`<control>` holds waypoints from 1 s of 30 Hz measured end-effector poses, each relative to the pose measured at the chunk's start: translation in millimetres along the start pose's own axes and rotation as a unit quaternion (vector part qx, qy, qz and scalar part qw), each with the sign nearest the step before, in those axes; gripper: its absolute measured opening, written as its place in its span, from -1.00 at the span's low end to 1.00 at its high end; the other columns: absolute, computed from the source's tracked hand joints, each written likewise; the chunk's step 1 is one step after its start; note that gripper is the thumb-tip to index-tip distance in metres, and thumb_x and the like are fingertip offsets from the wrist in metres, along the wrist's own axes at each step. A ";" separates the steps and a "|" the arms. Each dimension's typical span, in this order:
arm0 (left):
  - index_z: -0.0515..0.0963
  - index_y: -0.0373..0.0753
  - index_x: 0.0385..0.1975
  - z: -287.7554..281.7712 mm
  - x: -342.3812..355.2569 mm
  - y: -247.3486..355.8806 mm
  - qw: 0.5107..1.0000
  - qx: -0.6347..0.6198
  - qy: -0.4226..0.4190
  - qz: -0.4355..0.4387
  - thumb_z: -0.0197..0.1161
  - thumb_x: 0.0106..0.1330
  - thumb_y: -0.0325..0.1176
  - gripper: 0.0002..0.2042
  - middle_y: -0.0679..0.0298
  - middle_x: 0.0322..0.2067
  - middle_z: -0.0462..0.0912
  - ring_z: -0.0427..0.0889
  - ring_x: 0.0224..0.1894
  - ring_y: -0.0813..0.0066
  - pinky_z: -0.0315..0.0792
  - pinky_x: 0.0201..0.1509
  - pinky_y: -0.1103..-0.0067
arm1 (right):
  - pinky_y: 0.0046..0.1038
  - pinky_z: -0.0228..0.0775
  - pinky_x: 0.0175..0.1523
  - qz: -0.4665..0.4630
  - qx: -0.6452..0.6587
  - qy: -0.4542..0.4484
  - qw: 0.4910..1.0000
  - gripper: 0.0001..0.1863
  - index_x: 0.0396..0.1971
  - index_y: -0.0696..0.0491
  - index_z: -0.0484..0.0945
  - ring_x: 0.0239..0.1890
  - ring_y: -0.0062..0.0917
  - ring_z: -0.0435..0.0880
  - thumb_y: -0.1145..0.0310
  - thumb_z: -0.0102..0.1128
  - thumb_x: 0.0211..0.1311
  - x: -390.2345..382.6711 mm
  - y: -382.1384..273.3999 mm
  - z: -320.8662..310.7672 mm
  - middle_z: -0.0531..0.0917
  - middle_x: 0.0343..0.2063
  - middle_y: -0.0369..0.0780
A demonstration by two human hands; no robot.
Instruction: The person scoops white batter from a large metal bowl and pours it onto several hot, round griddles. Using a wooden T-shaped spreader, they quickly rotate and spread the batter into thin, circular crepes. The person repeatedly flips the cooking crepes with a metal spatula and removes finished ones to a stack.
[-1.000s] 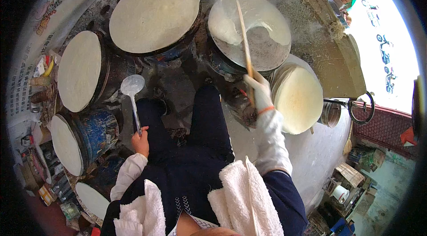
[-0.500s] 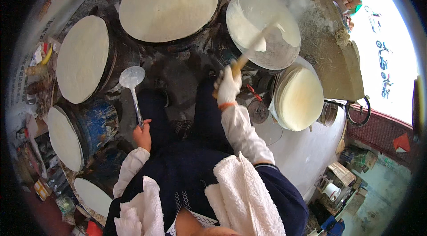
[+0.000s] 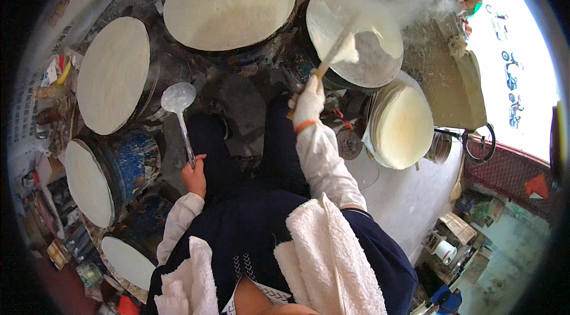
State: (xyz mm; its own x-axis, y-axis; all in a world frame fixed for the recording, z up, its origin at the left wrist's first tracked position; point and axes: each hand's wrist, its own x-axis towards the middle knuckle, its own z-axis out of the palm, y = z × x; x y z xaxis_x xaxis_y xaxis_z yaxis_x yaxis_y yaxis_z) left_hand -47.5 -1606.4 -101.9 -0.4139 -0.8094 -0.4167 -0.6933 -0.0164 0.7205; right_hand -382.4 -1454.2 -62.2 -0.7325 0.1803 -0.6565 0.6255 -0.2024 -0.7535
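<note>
My left hand (image 3: 195, 173) is closed on the handle of a metal ladle (image 3: 178, 98), whose bowl is coated with pale batter. My right hand (image 3: 309, 101), in a white glove with an orange band at the wrist, grips a long wooden stick (image 3: 329, 58). The stick's blurred far end lies over the round griddle (image 3: 368, 67) at the upper right. Pale batter (image 3: 323, 24) covers part of that griddle in a curved, uneven band, and steam rises around it. Just right of my right hand stands a stack of thin round pale sheets (image 3: 399, 130).
Several drum griddles bearing pale rounds curve around me from top centre (image 3: 229, 3) through left (image 3: 113, 74) to lower left (image 3: 89, 181). A cardboard board (image 3: 457, 92) stands beyond the stack; a dark ring on a bar (image 3: 478, 140) sticks out below it. Clutter lines both edges.
My right hand has moved leftward and slightly up, swinging the stick to a steeper rightward slant. More steam shows over the griddle. The whole view has shifted slightly; my left hand still holds the ladle.
</note>
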 end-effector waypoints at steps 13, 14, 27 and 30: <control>0.75 -0.19 -0.26 6.9 -1.6 -14.4 0.998 0.031 0.014 0.059 0.16 0.36 -0.27 -0.77 0.41 -0.71 0.41 0.35 -0.61 0.64 0.19 -0.49 0.48 | -0.48 0.25 -0.63 -0.042 -0.102 -0.121 0.986 -0.48 0.38 -0.22 0.30 -0.69 -0.61 0.38 0.03 -0.02 0.47 -25.3 19.8 -31.0 0.50 -0.57 -0.33; 0.75 -0.19 -0.26 8.2 -1.9 -11.5 0.998 0.021 0.002 0.061 0.16 0.36 -0.27 -0.77 0.41 -0.71 0.41 0.35 -0.62 0.63 0.19 -0.50 0.48 | -0.49 0.26 -0.62 -0.049 -0.121 -0.094 0.987 -0.49 0.36 -0.21 0.33 -0.67 -0.62 0.40 0.04 -0.02 0.47 -33.7 15.9 -48.9 0.50 -0.57 -0.34; 0.75 -0.19 -0.24 39.0 -0.8 1.5 0.995 0.020 -0.035 0.096 0.19 0.42 -0.14 -0.72 0.51 -0.71 0.25 0.19 -0.65 0.70 0.08 -0.53 0.53 | -0.42 0.41 -0.56 -0.216 -0.258 -0.198 0.921 -0.48 0.37 -0.16 0.32 -0.68 -0.51 0.53 0.14 -0.01 0.45 -25.9 -15.1 -161.6 0.61 -0.54 -0.20; 0.74 -0.20 -0.25 46.4 -3.5 8.7 0.994 0.018 -0.044 0.097 0.19 0.42 -0.15 -0.72 0.51 -0.71 0.25 0.19 -0.65 0.70 0.07 -0.53 0.54 | -0.38 0.32 0.28 -0.270 -0.302 -0.092 0.910 -0.45 0.37 -0.04 0.33 0.16 -0.33 0.59 0.28 0.10 0.40 -2.3 25.5 -198.6 0.63 0.10 -0.07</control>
State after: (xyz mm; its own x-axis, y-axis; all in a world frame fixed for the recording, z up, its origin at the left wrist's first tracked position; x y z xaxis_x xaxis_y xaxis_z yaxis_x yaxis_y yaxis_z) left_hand -79.5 -1576.4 -119.9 -0.5908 -0.7405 -0.3204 -0.6157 0.1571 0.7722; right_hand -311.4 -1268.6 -87.0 -0.9747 -0.0787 -0.2093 0.1538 0.4436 -0.8829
